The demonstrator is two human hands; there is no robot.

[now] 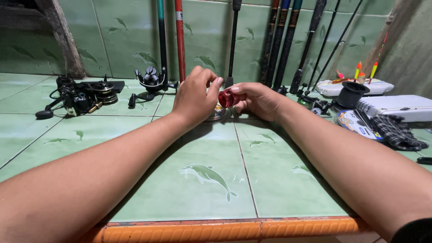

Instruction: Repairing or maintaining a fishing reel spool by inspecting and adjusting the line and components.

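My right hand (pixel 256 100) grips a small red spool (pixel 226 98) just above the green tiled counter (pixel 211 180). My left hand (pixel 194 96) is right beside it, thumb and forefinger pinched together at the spool's left edge, perhaps on thin line that is too fine to see. Under the hands lies a round flat line spool (pixel 217 113), partly hidden. Both forearms reach in from the near edge.
Fishing reels (pixel 85 95) lie at the back left, another reel (pixel 151 81) stands by the wall. Several fishing rods (pixel 279 40) lean against the tiled wall. At right sit a black spool (pixel 352 93), a white tackle box (pixel 396 107), a disc-shaped package (pixel 355 123), a checked cloth (pixel 398 132).
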